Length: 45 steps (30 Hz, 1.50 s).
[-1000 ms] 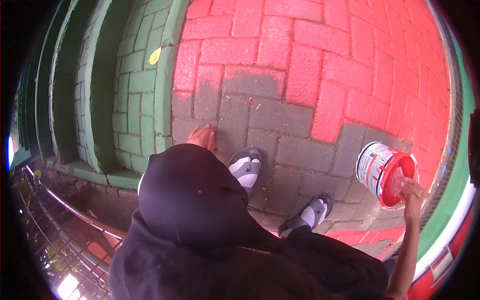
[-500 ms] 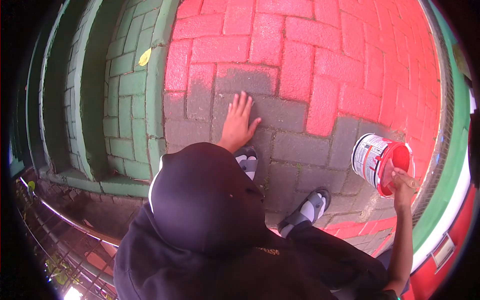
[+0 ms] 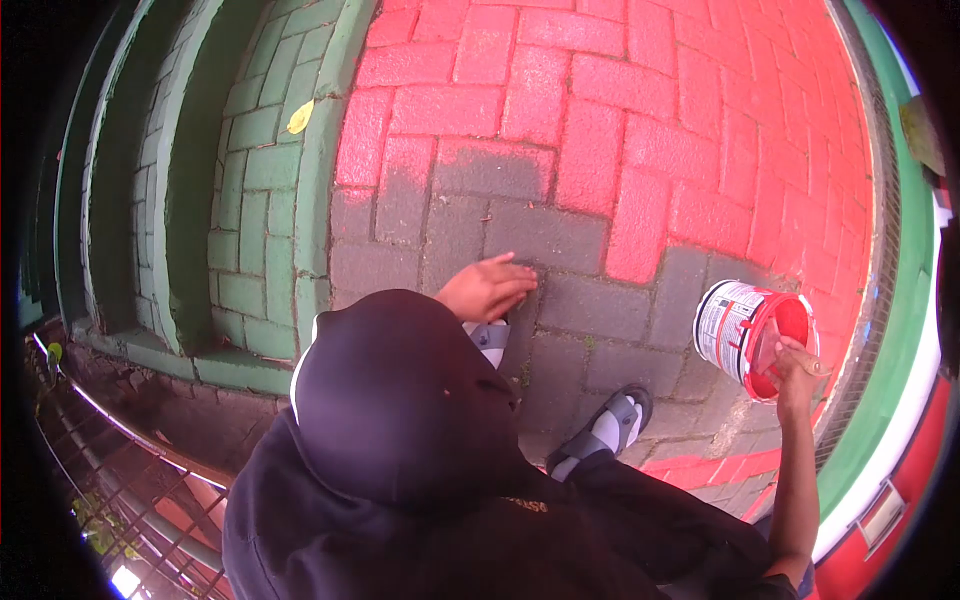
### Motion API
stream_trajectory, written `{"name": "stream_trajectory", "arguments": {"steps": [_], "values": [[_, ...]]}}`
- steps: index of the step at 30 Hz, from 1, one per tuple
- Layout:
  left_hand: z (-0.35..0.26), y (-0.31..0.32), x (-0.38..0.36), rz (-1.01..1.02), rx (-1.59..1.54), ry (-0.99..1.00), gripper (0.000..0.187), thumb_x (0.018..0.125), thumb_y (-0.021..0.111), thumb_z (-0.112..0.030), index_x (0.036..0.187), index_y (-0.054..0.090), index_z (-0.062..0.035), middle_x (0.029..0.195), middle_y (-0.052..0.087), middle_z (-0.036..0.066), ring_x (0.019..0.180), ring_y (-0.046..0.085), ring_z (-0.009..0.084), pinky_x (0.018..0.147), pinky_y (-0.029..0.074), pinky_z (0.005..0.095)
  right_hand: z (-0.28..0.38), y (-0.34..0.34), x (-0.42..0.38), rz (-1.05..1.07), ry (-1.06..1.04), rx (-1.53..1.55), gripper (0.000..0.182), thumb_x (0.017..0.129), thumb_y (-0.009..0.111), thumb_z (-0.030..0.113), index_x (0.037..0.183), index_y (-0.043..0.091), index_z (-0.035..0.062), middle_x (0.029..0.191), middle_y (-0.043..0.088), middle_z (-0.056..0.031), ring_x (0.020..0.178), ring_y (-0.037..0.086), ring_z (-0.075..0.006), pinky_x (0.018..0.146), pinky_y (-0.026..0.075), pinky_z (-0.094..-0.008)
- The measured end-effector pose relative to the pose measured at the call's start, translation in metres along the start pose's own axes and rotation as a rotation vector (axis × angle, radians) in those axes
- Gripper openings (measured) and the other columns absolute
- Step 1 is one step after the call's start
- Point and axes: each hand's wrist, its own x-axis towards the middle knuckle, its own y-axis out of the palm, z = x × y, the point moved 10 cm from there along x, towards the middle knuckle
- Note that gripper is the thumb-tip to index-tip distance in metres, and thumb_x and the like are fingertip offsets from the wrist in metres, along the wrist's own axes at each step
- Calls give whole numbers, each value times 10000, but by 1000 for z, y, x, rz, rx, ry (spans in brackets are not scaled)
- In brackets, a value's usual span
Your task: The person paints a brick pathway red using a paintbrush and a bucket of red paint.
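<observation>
Hands: right (image 3: 795, 368) gripping round paint can (image 3: 745, 335) rim, left (image 3: 487, 288) loose on rough grey pavers (image 3: 590, 305).

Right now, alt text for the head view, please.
A crouching person in a dark hood holds the left hand low over bare grey pavers, while the right hand grips the rim of a red paint can. Red-painted pavers fill the ground beyond; green brick steps run along the left.
</observation>
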Motion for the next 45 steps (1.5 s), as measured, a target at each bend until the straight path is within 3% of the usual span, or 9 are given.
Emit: {"name": "stream_trajectory", "arguments": {"steps": [3, 6, 9, 11, 14, 19, 24, 36, 45], "values": [[-16, 2, 9, 5, -48, -74, 519, 1005, 621, -317, 1444, 522, -58, 1575, 448, 171, 1493, 373, 372, 1233, 257, 546, 7, -11, -5, -45, -58, -61, 242, 890, 753, 104, 1111, 689, 31, 991, 686, -51, 914, 676, -182, 750, 591, -344], [8, -39, 12, -515, 51, -400, 609, 1007, 610, -387, 1495, 460, -55, 1597, 413, 187, 1505, 358, 364, 1248, 210, 554, 9, -13, -1, 51, -38, -265, 197, 868, 770, 78, 1047, 710, 21, 1076, 689, -64, 949, 671, -176, 730, 611, -355], [7, -33, 29, -325, 220, -345, 701, 1005, 597, -456, 1539, 394, -50, 1616, 379, 199, 1515, 344, 358, 1254, 174, 557, 11, -18, 0, 96, -44, -315, 221, 872, 766, 99, 1073, 708, 27, 1066, 697, -69, 931, 677, -186, 735, 610, -365], [-35, 21, 32, 290, 27, 140, 683, 999, 605, -459, 1520, 433, -52, 1572, 440, 200, 1494, 374, 367, 1242, 217, 552, 10, -30, 3, 58, -59, -296, 259, 886, 758, 135, 1117, 694, 36, 1095, 693, -72, 964, 675, -191, 760, 606, -384], [-34, 9, 7, 184, -77, 139, 582, 1010, 594, -399, 1470, 497, -57, 1513, 503, 207, 1461, 410, 392, 1215, 283, 540, 8, -50, -1, 17, -80, -183, 355, 914, 737, 217, 1218, 649, 57, 1152, 683, -67, 1040, 664, -192, 825, 585, -420], [48, -107, -99, -442, 215, -316, 526, 859, 736, -72, 1357, 569, -37, 1414, 561, 215, 1384, 456, 443, 1151, 352, 537, -15, -93, 3, 12, -8, 193, 446, 947, 707, 337, 1323, 574, 137, 1234, 673, 22, 1116, 642, -158, 908, 531, -422], [131, -168, -292, -599, 720, -1267, 1254, 586, 959, -484, 1597, 314, -116, 1626, 277, 298, 1481, 315, 495, 1158, 313, 646, 20, -73, 2, 203, -82, 495, 269, 972, 694, 239, 1215, 648, 135, 1158, 709, 8, 1069, 675, -161, 934, 545, -383], [117, -131, -350, -456, 357, -1616, 1509, 482, 999, -511, 1658, 91, -247, 1702, 1, 238, 1550, 109, 485, 1159, 201, 732, 185, 351, -39, 1188, -13, 600, 225, 967, 649, 102, 1192, 656, 98, 1291, 679, -84, 1245, 620, -256, 1091, 467, -435], [122, -112, -396, -447, -51, -1707, 1703, 368, 1030, -510, 1653, -74, -333, 1681, -296, 148, 1534, -179, 515, 1147, 17, 770, 114, 666, -95, 1180, -82, 47, 267, 928, 740, 142, 1179, 670, 85, 1017, 729, -39, 852, 714, -189, 683, 603, -392]]}}
